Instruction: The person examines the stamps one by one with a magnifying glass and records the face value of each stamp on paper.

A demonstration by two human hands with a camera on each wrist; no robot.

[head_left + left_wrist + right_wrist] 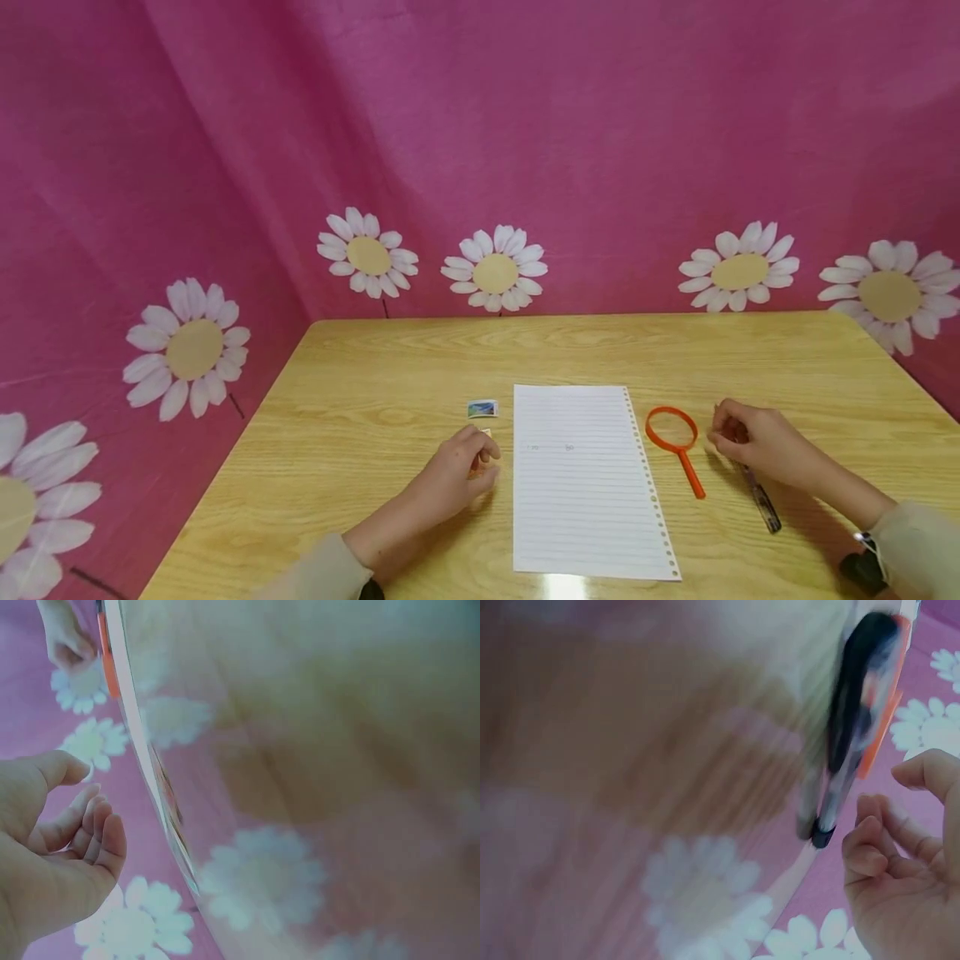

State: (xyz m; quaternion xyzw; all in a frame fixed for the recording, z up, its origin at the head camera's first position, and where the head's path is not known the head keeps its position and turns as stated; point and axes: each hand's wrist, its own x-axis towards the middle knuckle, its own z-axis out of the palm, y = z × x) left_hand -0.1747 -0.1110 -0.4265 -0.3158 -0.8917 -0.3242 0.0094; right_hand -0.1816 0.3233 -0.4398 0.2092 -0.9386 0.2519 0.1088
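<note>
My left hand (459, 471) hovers low over the table left of a sheet of lined paper (577, 517), fingers loosely curled and nothing between them. Just beyond it lies a small stamp-like picture (482, 408); a second small piece (486, 432) is mostly hidden by the fingers. On the other side, my right hand (765, 442) is beside a pen (763, 504) with a clear and black barrel, overlapping its far end in the head view. From the right wrist, the pen (847, 712) lies on the table, apart from the loosely bent fingers. An orange-red magnifying glass (692, 475) lies between paper and right hand.
Punched holes run down the paper's right edge, and faint small marks show on its upper part. The wooden table (375, 375) has a pink curtain (600, 125) with white daisies behind it and along the left side.
</note>
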